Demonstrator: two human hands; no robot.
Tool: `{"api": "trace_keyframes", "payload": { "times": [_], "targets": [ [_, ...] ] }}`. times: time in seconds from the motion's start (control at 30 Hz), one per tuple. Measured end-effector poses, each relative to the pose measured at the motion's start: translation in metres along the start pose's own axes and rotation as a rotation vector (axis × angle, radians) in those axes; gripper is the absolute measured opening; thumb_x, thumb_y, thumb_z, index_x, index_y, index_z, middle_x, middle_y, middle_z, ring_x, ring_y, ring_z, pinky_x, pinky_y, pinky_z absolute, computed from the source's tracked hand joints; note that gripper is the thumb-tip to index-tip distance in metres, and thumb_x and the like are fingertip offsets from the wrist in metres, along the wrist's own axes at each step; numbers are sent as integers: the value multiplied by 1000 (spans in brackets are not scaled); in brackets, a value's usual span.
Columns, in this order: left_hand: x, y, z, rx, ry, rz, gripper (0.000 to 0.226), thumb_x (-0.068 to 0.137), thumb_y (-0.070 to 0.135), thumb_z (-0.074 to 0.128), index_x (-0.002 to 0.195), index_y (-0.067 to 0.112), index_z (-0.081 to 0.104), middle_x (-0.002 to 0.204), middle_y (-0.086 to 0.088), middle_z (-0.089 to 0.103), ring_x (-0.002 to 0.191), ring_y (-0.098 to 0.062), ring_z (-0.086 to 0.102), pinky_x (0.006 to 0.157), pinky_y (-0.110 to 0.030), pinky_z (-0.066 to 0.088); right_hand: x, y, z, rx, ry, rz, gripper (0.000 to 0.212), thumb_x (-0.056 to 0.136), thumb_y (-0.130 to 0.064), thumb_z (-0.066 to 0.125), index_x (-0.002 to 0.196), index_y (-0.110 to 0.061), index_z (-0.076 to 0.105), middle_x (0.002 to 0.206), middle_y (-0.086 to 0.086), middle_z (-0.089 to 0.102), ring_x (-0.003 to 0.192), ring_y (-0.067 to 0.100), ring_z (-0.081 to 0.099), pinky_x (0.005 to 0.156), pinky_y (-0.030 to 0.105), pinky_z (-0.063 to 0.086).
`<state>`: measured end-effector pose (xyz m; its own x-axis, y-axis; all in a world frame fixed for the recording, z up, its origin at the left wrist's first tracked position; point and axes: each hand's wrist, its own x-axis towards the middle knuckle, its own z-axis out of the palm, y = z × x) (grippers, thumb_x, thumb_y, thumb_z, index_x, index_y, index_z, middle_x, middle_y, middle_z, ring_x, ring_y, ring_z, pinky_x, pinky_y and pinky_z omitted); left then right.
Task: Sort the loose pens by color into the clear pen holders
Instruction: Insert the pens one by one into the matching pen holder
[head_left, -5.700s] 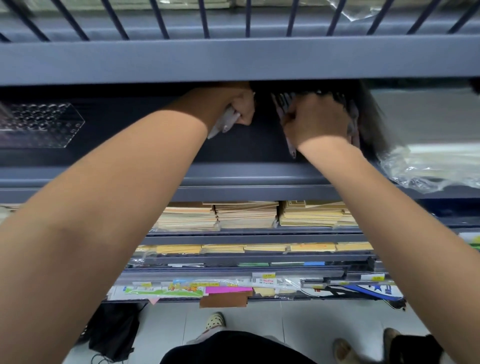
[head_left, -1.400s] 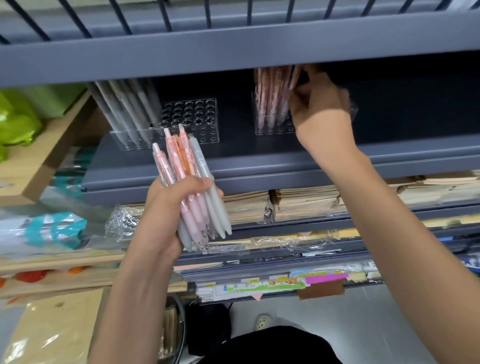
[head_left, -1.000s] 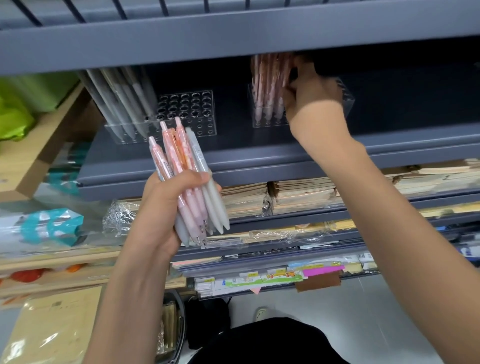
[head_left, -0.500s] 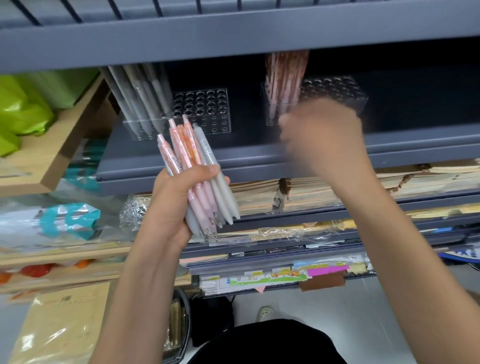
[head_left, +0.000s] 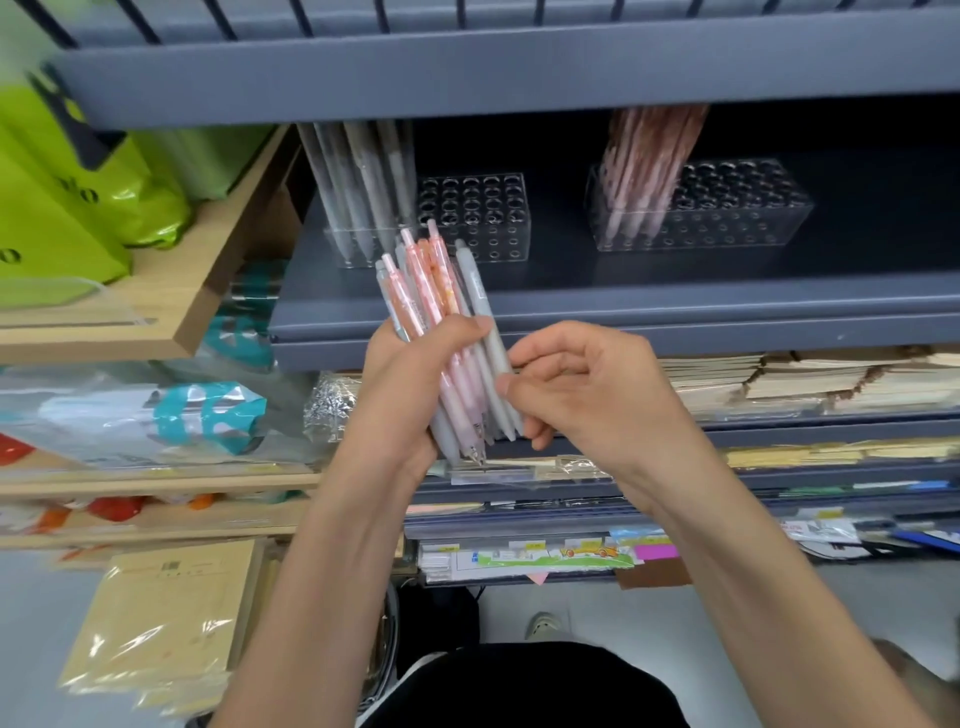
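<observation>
I read the left hand (head_left: 400, 384) as clamped: fingers and thumb curl round a bundle of pens (head_left: 441, 312), pink and grey mixed, clicker ends up and tips pointing down below the palm. The right hand (head_left: 587, 384) is just beside it, thumb and forefinger pinching the lower barrel of the grey pen (head_left: 491, 343) at the bundle's right edge; its other fingers curl loosely behind the tips. Both hands sit in front of the lip of the dark grey shelf (head_left: 649, 306). On that shelf I see two clear holders, well apart. The left holder (head_left: 483, 223) carries grey pens (head_left: 363, 182) at its left end, leaning. The right holder (head_left: 737, 208) carries pink pens (head_left: 644, 161) at its left end. Below the shelf, to the right, lie stacked paper packs (head_left: 805, 379). Left of the shelf, green bags (head_left: 62, 208) rest on a wooden ledge (head_left: 171, 301)
</observation>
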<state>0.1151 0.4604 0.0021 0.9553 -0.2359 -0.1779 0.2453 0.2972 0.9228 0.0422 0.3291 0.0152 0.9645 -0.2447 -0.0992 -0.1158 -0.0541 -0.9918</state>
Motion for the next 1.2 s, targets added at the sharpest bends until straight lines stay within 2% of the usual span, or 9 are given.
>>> {"api": "trace_keyframes", "payload": {
  "times": [0.13,0.3,0.4,0.53,0.73,0.87,1.0,1.07,1.2],
  "targets": [
    [2,7,-13,-60,4,-1,13,82,6,72,89,3,62,63,-10,68,59,-22,69,60,-32,58,3,1,8,90,20,-19,14,80,2,70,88,-8,64,61,5,67,48,17,61,47,25,50],
    [4,14,-36,-108,14,25,20,74,6,73,90,5,61,65,-8,63,65,-22,67,67,-33,58,18,-10,12,126,47,-102,20,75,1,62,92,-8,56,70,20,68,52,21,62,50,27,52],
    [4,19,-50,-110,15,42,24,73,6,73,93,8,60,71,-7,63,68,-23,66,70,-35,56,36,-20,11,82,58,-126,21,80,4,59,99,-6,55,77,18,72,53,20,63,50,27,52],
    [3,23,-67,-152,30,40,32,73,5,71,101,7,57,76,-6,62,68,-22,64,70,-34,56,58,-30,19,129,48,-99,15,87,3,54,97,-9,53,80,16,73,50,22,63,49,28,53],
    [1,28,-90,-155,60,32,31,72,8,70,101,9,59,76,-5,62,69,-20,64,69,-32,55,77,-34,40,195,34,-55,11,88,2,58,97,-4,57,84,18,71,68,32,73,61,30,58],
    [0,31,-97,-178,65,31,31,71,7,70,100,8,57,76,-6,61,67,-20,64,67,-31,55,86,-33,49,117,76,-141,10,93,-1,58,98,-10,61,92,16,72,70,22,71,67,28,57],
    [-3,34,-101,-169,46,31,20,76,4,68,93,6,56,73,-9,57,66,-21,62,65,-32,56,100,-39,53,66,165,-233,9,96,-12,57,93,-17,63,84,6,75,70,16,69,69,28,57],
    [-5,34,-104,-157,38,30,15,79,2,66,90,6,57,72,-9,56,67,-21,62,65,-32,56,107,-42,54,57,211,-262,9,94,-16,58,88,-19,65,76,2,75,70,18,71,72,32,59],
    [-7,35,-108,-156,42,40,24,72,4,66,93,5,56,71,-8,56,65,-22,61,65,-34,55,119,-47,59,-53,253,-321,10,89,-17,57,85,-25,60,62,-7,70,63,16,71,75,41,61]
  ]
}}
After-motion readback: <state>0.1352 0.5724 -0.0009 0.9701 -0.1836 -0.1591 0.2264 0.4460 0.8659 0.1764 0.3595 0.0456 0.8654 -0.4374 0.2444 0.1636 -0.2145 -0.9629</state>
